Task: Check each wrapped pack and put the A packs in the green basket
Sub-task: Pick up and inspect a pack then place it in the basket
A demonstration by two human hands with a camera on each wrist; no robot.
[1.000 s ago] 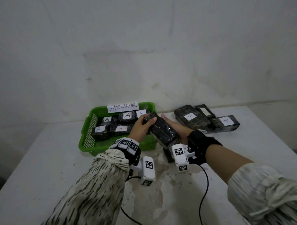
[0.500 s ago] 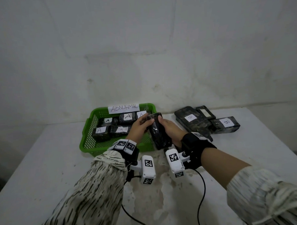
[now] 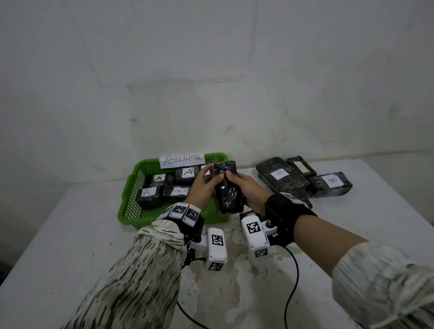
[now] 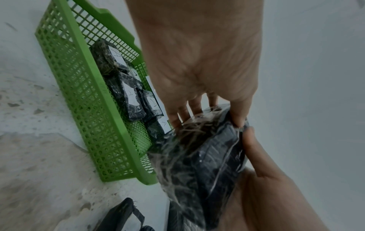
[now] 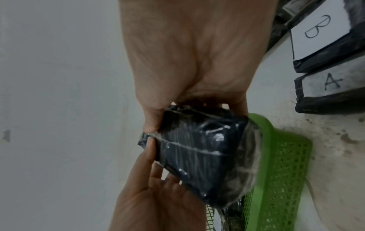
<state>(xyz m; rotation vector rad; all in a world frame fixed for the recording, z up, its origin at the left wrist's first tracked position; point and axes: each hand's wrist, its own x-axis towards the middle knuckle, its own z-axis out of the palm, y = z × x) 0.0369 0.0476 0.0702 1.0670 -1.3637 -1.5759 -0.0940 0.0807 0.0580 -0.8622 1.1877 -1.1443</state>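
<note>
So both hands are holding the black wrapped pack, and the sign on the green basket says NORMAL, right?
Not quite. Both the left hand and the right hand do hold the black wrapped pack, but the sign on the green basket says ABNORMAL. The head view shows it.

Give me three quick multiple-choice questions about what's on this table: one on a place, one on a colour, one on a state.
1. Where does the ABNORMAL sign sit?
A. on the basket's far rim
B. flat on the table
C. on a B pack

2. What colour is the basket?
A. blue
B. green
C. red

3. How is the wrapped pack held?
A. lying untouched
B. by one hand
C. by both hands

Key: 1 A, it stands on the far rim; 2 B, the mesh is green; 3 C, the left hand and right hand both grip it.
</note>
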